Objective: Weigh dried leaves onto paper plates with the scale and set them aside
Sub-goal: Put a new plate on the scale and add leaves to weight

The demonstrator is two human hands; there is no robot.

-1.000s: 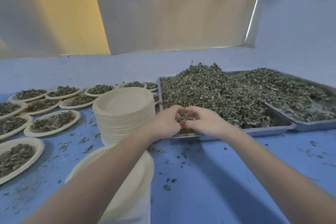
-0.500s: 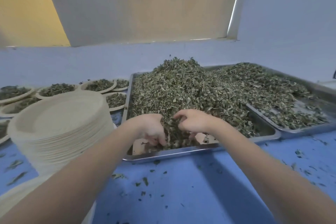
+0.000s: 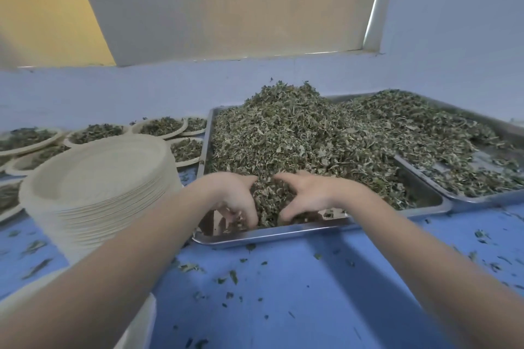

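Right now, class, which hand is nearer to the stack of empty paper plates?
Left. The left hand digs into the dried leaves just right of the stack of empty paper plates; the right hand lies farther right, beyond the left.

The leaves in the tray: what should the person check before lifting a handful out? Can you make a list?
1. Both hands around a clump: ok. The left hand and right hand cup dried leaves between them.
2. Enough leaves left: ok. The near tray is piled high.
3. Empty plates ready: ok. A stack of paper plates stands left of the tray.
4. Scale ready: cannot tell. No scale is in view.
5. Table tidy: not ok. Leaf bits lie scattered on the blue table.
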